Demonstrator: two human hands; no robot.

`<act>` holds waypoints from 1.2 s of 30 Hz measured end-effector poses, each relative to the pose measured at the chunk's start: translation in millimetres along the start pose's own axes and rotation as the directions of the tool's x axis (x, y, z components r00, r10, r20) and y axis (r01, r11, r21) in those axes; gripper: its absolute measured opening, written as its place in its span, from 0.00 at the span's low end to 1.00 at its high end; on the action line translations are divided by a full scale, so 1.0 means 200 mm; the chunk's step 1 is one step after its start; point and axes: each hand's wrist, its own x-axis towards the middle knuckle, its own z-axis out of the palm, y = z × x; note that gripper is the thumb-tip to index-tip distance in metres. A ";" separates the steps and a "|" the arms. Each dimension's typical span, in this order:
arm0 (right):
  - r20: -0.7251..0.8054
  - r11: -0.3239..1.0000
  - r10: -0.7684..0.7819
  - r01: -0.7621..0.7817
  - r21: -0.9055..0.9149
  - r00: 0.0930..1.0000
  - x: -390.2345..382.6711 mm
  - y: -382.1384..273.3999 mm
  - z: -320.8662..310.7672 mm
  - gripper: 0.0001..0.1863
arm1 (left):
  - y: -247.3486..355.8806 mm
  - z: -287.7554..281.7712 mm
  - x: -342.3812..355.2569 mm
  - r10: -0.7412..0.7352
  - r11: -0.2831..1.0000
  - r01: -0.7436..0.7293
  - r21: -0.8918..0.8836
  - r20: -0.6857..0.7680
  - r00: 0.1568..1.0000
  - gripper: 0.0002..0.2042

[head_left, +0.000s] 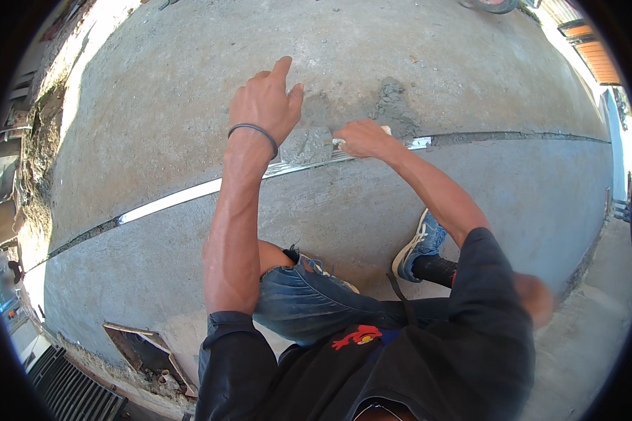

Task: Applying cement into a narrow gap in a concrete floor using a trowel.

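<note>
The right hand [361,139] was closed firmly around the handle of a trowel [307,146], the pale butt of the grip showing past the fingers on the far side. The trowel's blade, coated in grey mortar, pointed leftward and lay along the far edge of a bright metal strip [170,201]. The left hand [265,103] appeared to hold nothing: its index finger reached forward and its thumb stood apart, while the other fingers were partly curled. It was nearest the blade, just beyond the strip, and whether it touched the floor could not be told. A dark band [253,127] circled that wrist. The strip ran along the seam between the rougher brownish floor [158,105] and the smoother grey slab [519,186] nearer the person. A heap of wet mortar [395,103] sat on the brownish floor, just beyond the right hand. Closer in were a blue shoe [428,240] on the slab and the bent knee in torn jeans [309,298].
</note>
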 end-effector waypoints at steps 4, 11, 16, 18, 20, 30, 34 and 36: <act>-0.006 1.000 -0.012 0.012 -0.029 1.000 0.00 0.08 -0.09 0.14 | -0.04 -0.04 -0.03 -0.056 0.998 0.055 0.037 0.020 0.998 0.23; 0.117 0.960 0.175 -0.143 -0.241 0.978 -0.18 0.50 -0.25 0.17 | -0.02 -0.07 -0.03 -0.064 0.997 0.063 0.035 0.004 0.998 0.23; 0.149 0.936 0.302 -0.263 -0.234 0.942 -0.39 0.74 -0.44 0.21 | -0.05 -0.07 -0.05 -0.091 0.996 0.090 0.028 0.023 0.996 0.23; 0.139 0.924 0.344 -0.309 -0.225 0.929 -0.39 0.70 -0.47 0.21 | -0.05 -0.08 -0.04 -0.110 0.994 0.109 0.023 0.040 0.993 0.23; 0.074 0.976 0.189 -0.179 -0.128 0.979 -0.32 0.55 -0.42 0.20 | -0.02 -0.07 -0.01 -0.087 0.996 0.086 0.019 0.042 0.995 0.23; -0.037 0.976 -0.183 0.177 -0.124 0.982 0.30 -0.24 -0.08 0.08 | -0.06 -0.02 -0.04 -0.018 1.000 0.018 0.008 -0.022 1.000 0.21; -0.066 0.974 -0.193 0.183 -0.136 0.979 0.18 -0.04 -0.15 0.11 | -0.10 -0.04 -0.03 -0.032 0.999 0.032 -0.002 -0.060 0.998 0.21; -0.115 0.973 -0.199 0.183 -0.138 0.973 0.11 0.07 -0.18 0.12 | -0.09 -0.04 -0.03 -0.013 1.000 0.013 -0.008 -0.056 0.998 0.22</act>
